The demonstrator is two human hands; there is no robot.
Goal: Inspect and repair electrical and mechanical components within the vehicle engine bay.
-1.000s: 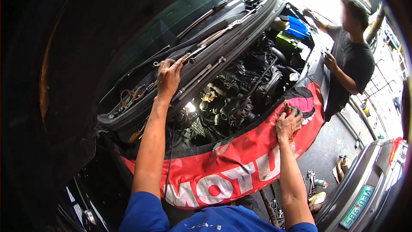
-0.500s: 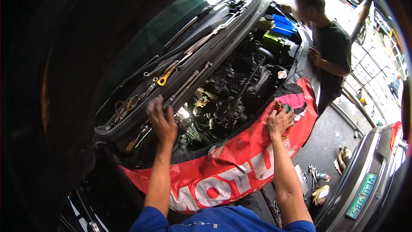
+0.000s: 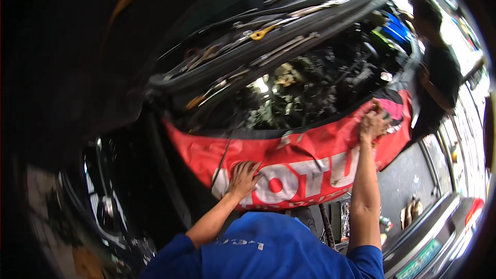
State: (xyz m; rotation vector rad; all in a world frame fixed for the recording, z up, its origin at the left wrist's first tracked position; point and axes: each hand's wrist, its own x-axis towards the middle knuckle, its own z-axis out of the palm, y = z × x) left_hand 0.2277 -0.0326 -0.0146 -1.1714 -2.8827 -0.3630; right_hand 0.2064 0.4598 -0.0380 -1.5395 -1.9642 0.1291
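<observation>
A red cover [image 3: 199,150] with large white lettering drapes over the front edge of an open engine bay. Flat on its near left part rests my left hand [image 3: 243,180], fingers apart, holding nothing. A thin dark cord [image 3: 222,163] runs down the cover beside it. Over at the cover's right end, my right hand [image 3: 374,124] has its fingers curled on a crumpled reddish rag [image 3: 384,135], partly hidden under the hand. A pink and black cloth [image 3: 394,109] lies just beyond those fingers. The engine [image 3: 305,88], dark and blurred, sits behind the cover.
Wrenches and a yellow ring-ended piece [image 3: 262,33] lie along the cowl below the windshield. A person in dark clothes [image 3: 439,72] stands at the right fender. Another vehicle's rear [image 3: 439,243] is at the lower right, with tools on the floor beside it.
My left hand has come back from above the engine bay and down onto the red cover. My right hand stays at the rag. The view has turned, shifting the scene rightward.
</observation>
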